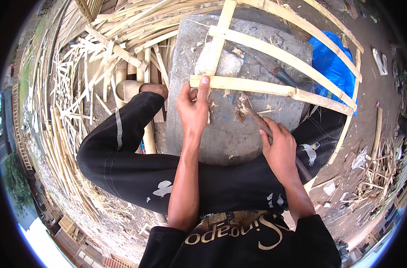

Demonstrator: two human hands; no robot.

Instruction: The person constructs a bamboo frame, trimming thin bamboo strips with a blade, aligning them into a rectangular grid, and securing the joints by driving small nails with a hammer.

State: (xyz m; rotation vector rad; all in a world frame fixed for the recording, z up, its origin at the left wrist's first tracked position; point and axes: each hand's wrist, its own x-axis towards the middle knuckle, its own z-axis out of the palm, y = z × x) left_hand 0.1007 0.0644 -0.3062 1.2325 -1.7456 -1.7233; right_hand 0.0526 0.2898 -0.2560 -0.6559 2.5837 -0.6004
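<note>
My left hand [193,109] pinches the near left corner of a bamboo frame, its thumb on top of the end of a long bamboo slat [252,85]. At that corner a bamboo crosspiece [219,49] meets the slat. My right hand [279,149] is wrapped round a brown wooden stick [257,117] whose far end is frayed, just below the slat. The frame rests over a grey slab [194,143] in front of me. Under the frame lie a pale stone-like block [230,64] and a knife with a dark handle [286,77].
Split bamboo strips [141,22] are heaped at the far left, with bamboo poles [62,147] along the left. A blue plastic sheet [332,67] sits beyond the slab's right side. Bamboo scraps [386,172] litter the ground at right. My bent legs surround the slab's near side.
</note>
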